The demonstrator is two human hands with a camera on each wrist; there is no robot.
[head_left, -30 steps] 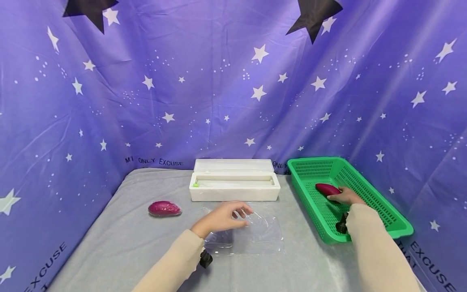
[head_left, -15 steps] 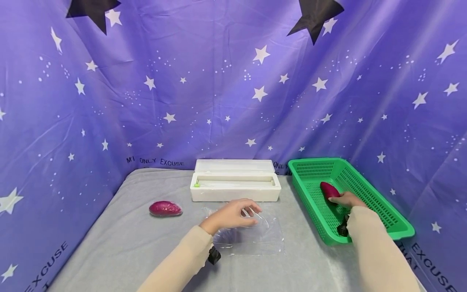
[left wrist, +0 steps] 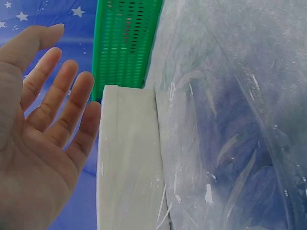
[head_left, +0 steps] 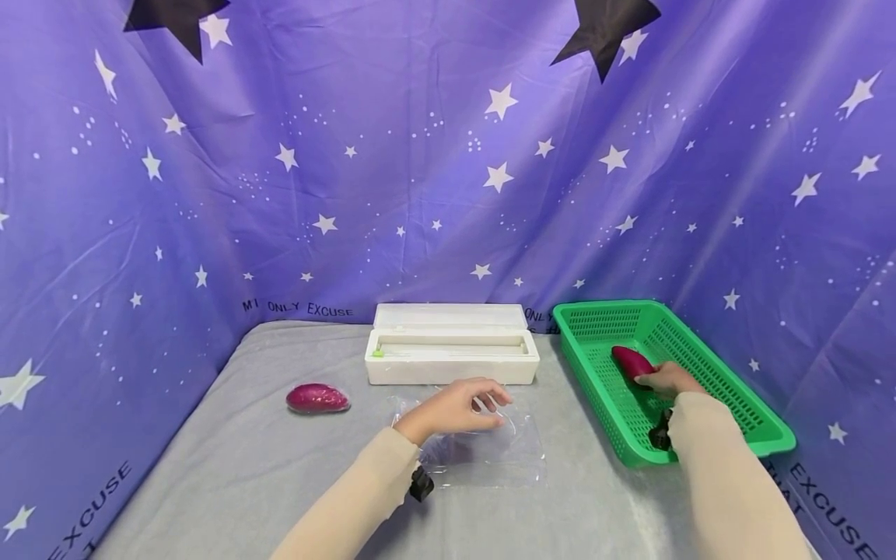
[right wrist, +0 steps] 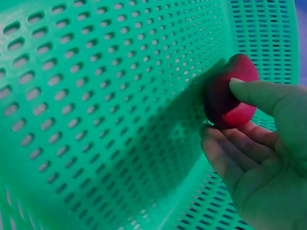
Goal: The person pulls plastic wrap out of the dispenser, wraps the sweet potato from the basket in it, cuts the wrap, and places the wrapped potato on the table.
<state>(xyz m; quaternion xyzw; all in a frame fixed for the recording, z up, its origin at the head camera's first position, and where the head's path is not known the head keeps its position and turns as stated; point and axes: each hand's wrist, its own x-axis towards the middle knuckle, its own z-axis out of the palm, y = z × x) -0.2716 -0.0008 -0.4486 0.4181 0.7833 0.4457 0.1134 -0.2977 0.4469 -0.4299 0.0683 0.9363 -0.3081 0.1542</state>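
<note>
Tuber (head_left: 630, 362), in basket (head_left: 679, 342): pick-up apparently in hand.
Right hand (head_left: 670, 379): thumb and fingers pinching it. Left hand (head_left: 456, 408): relaxed, empty, above film (head_left: 500, 460). Next move likely calls for lifting clear.

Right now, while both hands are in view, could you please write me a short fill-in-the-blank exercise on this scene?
1. The right hand holds a purple vegetable inside the basket, whose colour is ____.
2. In the head view, the other vegetable lies to the ____ of the white box.
3. The box's lid is not shut but ____.
4. The left hand is holding ____.

Missing words: green; left; open; nothing.
</note>
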